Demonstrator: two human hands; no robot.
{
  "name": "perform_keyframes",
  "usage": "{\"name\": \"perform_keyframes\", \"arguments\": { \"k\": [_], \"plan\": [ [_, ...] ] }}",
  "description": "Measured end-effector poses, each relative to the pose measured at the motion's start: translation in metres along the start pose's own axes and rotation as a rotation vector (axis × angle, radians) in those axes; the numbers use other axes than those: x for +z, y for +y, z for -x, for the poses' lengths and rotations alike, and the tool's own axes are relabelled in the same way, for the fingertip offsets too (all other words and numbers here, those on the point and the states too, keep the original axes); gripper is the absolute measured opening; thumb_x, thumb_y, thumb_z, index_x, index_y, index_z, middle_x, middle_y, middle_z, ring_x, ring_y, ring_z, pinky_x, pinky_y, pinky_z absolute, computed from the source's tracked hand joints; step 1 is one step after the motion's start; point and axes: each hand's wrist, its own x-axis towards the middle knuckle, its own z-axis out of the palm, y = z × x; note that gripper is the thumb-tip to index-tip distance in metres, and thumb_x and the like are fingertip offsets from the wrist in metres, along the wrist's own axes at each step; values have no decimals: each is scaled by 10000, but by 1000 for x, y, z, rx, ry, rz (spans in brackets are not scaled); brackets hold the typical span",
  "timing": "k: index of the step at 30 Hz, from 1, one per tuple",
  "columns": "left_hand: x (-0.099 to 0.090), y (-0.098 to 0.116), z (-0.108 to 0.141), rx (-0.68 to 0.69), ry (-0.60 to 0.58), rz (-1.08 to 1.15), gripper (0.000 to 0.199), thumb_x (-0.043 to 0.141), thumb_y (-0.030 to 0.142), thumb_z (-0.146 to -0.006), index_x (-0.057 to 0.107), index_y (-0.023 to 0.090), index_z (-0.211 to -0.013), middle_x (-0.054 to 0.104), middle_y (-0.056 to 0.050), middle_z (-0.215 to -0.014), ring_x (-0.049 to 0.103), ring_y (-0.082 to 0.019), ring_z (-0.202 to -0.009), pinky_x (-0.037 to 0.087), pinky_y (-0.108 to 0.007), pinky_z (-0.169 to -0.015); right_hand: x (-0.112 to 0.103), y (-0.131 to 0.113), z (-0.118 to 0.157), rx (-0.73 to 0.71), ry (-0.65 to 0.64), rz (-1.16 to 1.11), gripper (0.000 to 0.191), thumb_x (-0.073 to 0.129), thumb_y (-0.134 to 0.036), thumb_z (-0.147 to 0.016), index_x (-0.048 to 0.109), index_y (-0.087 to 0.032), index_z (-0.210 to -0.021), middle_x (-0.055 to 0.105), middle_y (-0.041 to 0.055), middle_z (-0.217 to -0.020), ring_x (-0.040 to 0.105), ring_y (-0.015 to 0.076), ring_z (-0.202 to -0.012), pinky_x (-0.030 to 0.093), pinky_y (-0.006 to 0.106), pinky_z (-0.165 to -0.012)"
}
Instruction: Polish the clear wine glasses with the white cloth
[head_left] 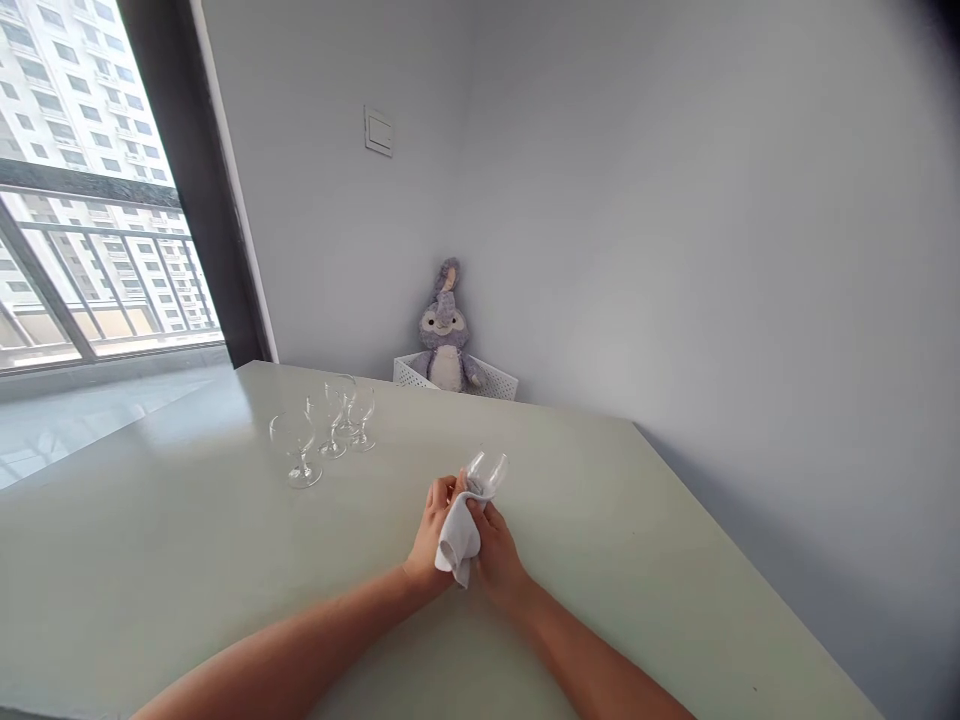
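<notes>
So, both hands are coming together around one clear glass [487, 474] and a plain white cloth [459, 538], right over the near-middle part of the table [645, 560]. The left hand [433, 522] is gripping the glass, with its fingers reaching up alongside the bowl. The right hand [501, 556] is pinching the cloth against the glass, thumb on top. The bowl is tilting away from the person, and the cloth and fingers are hiding the lower part, so whether it has a stem is anyone's guess. A loose end of cloth is hanging down between the wrists.

Off to the left, well apart from the hands, four stemmed glasses [328, 418] are standing upright in a loose cluster. Past the far edge, a purple plush toy [448, 362] is sitting in a white perforated basket [496, 381] in the corner. Up on the wall [637, 200], a plain white switch [379, 131] is sitting left of that corner.
</notes>
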Motion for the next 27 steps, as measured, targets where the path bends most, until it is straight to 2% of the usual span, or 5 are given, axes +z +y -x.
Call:
{"name": "perform_keyframes", "arguments": {
  "k": [4, 9, 13, 23, 27],
  "plan": [
    [-10, 1, -3, 170, -85, -87, 214, 511, 196, -733, 626, 234, -910, 528, -76, -1006, 473, -236, -965, 390, -389, -869, -12, -6, -9, 3, 24, -23, 316, 614, -471, -704, 598, -189, -847, 590, 7, -703, 526, 153, -661, 411, 261, -596],
    [-24, -1, -18, -177, -231, 421, 344, 386, 352, -842, 567, 216, -1101, 591, -64, -1033, 554, -211, -918, 439, -346, -794, -20, -23, -9, 31, -62, -8, 343, 567, -503, -736, 598, -162, -761, 531, -4, -607, 462, 113, -541, 368, 242, -528],
    [-29, -4, -25, -357, -344, 852, 494, 589, 391, -736, 491, 175, -1170, 589, -96, -1092, 562, -230, -967, 435, -343, -820, -14, -26, -3, 58, -251, 80, 351, 556, -481, -755, 621, -156, -872, 572, 17, -685, 474, 125, -602, 360, 243, -550],
    [-29, -5, -26, -265, 74, 775, 464, 608, 378, -730, 404, 206, -1111, 637, -91, -998, 575, -147, -802, 420, -327, -793, -31, -14, -25, -74, 103, 48, 269, 651, -430, -663, 596, -179, -743, 554, -4, -655, 476, 142, -626, 371, 252, -596],
    [-28, 1, -22, -260, 117, 813, 485, 580, 382, -753, 362, 227, -1158, 632, -78, -996, 576, -127, -742, 418, -368, -835, -27, -12, -19, -30, -99, 107, 313, 558, -491, -735, 576, -181, -779, 547, 1, -677, 478, 139, -633, 362, 258, -601]
  ]
}}
